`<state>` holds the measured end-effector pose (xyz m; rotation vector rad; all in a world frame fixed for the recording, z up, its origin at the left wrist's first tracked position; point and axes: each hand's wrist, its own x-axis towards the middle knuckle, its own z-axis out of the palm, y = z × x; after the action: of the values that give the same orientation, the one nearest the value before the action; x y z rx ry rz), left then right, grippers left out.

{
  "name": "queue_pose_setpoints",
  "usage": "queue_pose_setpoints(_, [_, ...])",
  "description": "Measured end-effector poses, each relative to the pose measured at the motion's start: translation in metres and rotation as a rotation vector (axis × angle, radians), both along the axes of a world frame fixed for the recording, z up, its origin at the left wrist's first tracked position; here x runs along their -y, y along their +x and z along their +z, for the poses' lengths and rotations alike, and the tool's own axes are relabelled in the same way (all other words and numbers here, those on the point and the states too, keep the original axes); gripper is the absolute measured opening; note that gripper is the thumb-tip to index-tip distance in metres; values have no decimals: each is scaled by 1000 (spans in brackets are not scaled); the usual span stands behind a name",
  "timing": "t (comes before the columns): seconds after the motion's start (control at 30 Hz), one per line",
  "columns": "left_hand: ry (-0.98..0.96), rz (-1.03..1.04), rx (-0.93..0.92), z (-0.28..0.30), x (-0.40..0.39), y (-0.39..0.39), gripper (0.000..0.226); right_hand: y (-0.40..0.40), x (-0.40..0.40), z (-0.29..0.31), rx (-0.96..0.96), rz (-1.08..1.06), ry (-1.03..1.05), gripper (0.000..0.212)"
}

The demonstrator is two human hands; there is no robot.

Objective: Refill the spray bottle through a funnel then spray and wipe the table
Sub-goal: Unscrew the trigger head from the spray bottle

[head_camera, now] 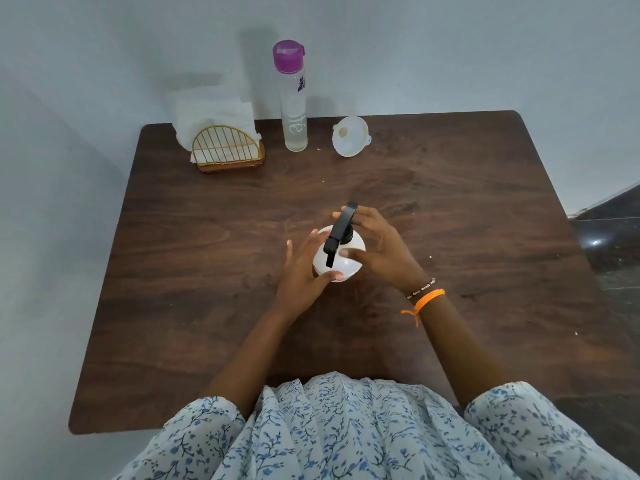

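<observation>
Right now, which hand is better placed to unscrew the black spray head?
Right hand: its fingers already curl around the black spray head, while the left hand steadies the white bottle.

One table point(450, 237) of dark wood carries everything. On it stand two bottles — one white spray bottle point(337, 259) with a black trigger head, and one tall clear water bottle point(294, 112) with a purple cap. There is one white funnel point(350, 136), lying on its side, and one gold wire napkin holder point(227, 148) holding a single stack of white paper napkins point(211, 109). Two hands are in view — the left hand point(303, 271) and the right hand point(384, 251). The right wrist wears two bands: one orange thread point(427, 301) and one dark beaded bracelet point(420, 288).
</observation>
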<state>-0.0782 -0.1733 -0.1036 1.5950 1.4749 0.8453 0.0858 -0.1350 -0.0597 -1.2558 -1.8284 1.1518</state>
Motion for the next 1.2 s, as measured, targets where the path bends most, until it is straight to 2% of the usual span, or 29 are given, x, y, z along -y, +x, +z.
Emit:
queue_pose_setpoints(0.13, [6,-17,-4,0,-1,0,65,-31,20,-3,-115,-317,103,46])
queue_pose_setpoints(0.23, [8,-20,1,1,-1,-1,66,-36,22,2,-138,-419,126,48])
queue_pose_setpoints(0.43, [4,-27,-18,0,1,-2,65,-13,17,2,13,-213,199,52])
queue_pose_setpoints(0.5, [1,-29,-12,1,2,-2,65,-8,18,-1,22,-169,184,60])
queue_pose_setpoints(0.63, [3,-36,10,7,3,-1,63,-19,23,-8,21,-287,161,76])
queue_pose_setpoints(0.8, [23,-45,-12,0,1,-3,62,-38,32,-9,-61,-435,204,63])
queue_pose_setpoints(0.9, [13,-46,-17,3,2,-3,62,-33,36,-16,15,-427,273,51])
queue_pose_setpoints(1.0, [7,-38,-20,3,3,-2,63,-27,35,-20,73,-409,303,54])
queue_pose_setpoints(1.2, [21,-43,-13,0,3,-3,62,-30,35,-14,25,-378,286,55])
